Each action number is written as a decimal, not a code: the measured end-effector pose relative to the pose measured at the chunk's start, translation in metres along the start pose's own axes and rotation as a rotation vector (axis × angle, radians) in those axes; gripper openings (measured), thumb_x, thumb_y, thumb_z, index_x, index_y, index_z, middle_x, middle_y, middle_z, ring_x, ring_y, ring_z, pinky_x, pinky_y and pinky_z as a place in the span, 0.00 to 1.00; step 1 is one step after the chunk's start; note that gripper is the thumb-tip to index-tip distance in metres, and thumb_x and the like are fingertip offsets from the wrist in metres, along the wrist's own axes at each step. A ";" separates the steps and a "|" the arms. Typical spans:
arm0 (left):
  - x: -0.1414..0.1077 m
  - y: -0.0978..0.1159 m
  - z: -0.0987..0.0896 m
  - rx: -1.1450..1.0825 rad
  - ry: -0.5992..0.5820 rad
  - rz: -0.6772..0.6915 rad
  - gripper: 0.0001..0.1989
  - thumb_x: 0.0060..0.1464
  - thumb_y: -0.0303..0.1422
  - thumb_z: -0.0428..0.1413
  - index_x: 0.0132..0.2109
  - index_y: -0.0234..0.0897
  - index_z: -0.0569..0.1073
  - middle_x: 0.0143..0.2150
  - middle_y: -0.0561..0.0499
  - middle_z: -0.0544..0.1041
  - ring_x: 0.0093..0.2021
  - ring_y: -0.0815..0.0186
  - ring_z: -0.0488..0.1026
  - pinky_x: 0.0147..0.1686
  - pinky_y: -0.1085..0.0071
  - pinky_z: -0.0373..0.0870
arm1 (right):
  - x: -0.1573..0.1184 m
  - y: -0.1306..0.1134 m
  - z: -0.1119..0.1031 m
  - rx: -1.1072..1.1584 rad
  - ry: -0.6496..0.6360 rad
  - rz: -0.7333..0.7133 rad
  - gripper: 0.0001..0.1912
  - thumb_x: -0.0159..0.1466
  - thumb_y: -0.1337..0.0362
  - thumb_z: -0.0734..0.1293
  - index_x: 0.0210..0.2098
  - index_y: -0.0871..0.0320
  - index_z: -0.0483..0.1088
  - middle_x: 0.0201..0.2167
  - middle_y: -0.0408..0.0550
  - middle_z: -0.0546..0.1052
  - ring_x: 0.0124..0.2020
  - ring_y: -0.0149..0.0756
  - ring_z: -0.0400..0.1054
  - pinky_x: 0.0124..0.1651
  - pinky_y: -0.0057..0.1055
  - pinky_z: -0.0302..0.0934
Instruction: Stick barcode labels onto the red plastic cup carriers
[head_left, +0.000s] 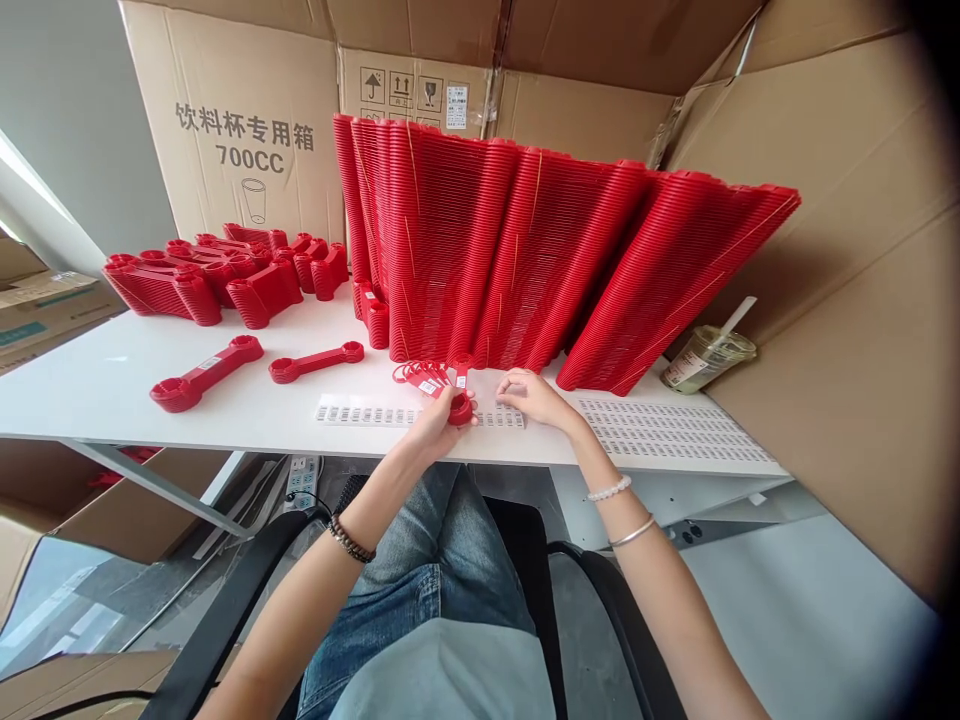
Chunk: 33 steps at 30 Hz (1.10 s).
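Note:
My left hand is closed around a fanned-out bunch of flat red plastic pieces with ring ends. Small white labels show on some of these pieces. Just to the right, my right hand hovers with thumb and fingertips pinched together; whatever may be between them is too small to make out. Under both hands lies a strip of small printed stickers. A larger sticker sheet lies farther right on the white table.
Tall stacks of red pieces stand behind my hands. Lower stacks sit at the back left, with two small bundles, one a labelled bundle, before them. A plastic cup leans at right. Cardboard walls the back.

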<state>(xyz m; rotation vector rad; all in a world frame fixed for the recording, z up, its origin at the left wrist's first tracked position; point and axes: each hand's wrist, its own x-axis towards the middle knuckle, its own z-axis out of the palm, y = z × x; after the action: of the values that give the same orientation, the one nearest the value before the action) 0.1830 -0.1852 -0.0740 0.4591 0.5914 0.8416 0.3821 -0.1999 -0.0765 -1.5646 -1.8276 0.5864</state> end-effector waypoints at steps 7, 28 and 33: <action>0.001 -0.001 -0.002 -0.023 -0.010 -0.006 0.07 0.58 0.28 0.58 0.35 0.35 0.66 0.29 0.52 0.72 0.25 0.72 0.68 0.22 0.77 0.65 | -0.011 0.012 0.007 0.109 0.110 -0.028 0.21 0.58 0.65 0.65 0.51 0.53 0.65 0.34 0.44 0.75 0.36 0.38 0.72 0.43 0.39 0.67; 0.004 -0.001 -0.001 0.005 0.023 -0.007 0.08 0.62 0.24 0.49 0.33 0.33 0.67 0.29 0.50 0.71 0.24 0.72 0.67 0.21 0.77 0.64 | -0.032 0.002 0.014 0.013 0.237 -0.075 0.25 0.58 0.71 0.65 0.55 0.53 0.64 0.33 0.44 0.77 0.43 0.42 0.71 0.55 0.47 0.62; 0.005 -0.002 -0.003 -0.009 0.012 0.010 0.09 0.62 0.23 0.48 0.32 0.33 0.67 0.29 0.51 0.71 0.25 0.73 0.67 0.21 0.77 0.63 | -0.042 0.007 0.005 -0.002 0.333 -0.087 0.22 0.60 0.67 0.65 0.54 0.53 0.64 0.33 0.44 0.76 0.45 0.43 0.71 0.62 0.50 0.56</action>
<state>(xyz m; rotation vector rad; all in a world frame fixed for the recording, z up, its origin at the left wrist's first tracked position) 0.1850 -0.1823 -0.0793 0.4501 0.5963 0.8567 0.3860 -0.2397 -0.0931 -1.4754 -1.6327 0.2649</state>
